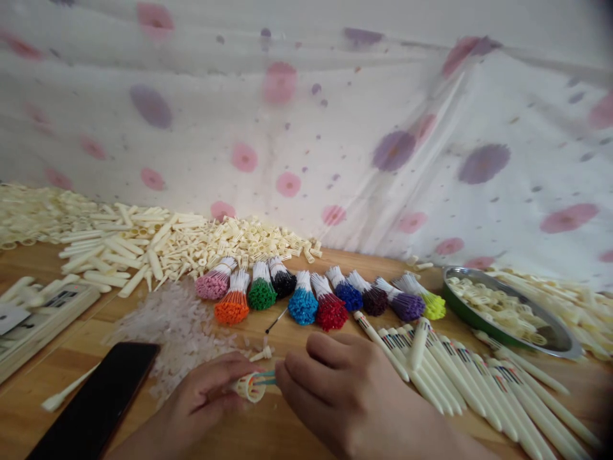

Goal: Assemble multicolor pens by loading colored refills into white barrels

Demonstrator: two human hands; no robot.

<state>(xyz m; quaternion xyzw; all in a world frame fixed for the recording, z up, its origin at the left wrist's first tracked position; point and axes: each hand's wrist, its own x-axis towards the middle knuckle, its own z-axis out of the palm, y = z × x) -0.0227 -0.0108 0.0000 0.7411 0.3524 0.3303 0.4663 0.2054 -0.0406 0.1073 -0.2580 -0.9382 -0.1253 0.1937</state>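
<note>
My left hand (205, 390) is closed around a cream, slotted, tube-shaped pen part (251, 388), its round open end turned to the right. My right hand (335, 383) is pinched on thin light-blue pieces (268, 377) that reach into that open end; their far tips and exact kind are hard to make out. A bit of orange shows inside the part. Just beyond the fingers lies a small cream plug-like piece (261, 354). One loose black-tipped refill (276, 321) rests behind my hands, before a row of bundled pen refills (302, 300) in several colours.
Finished-looking multicolour pens (460, 370) lie side by side at right, near a metal dish (565, 345) of cream rings. A black phone (96, 402), translucent small pieces (167, 326) and a long cream box (43, 326) are at left. Cream pen parts (191, 246) pile up behind.
</note>
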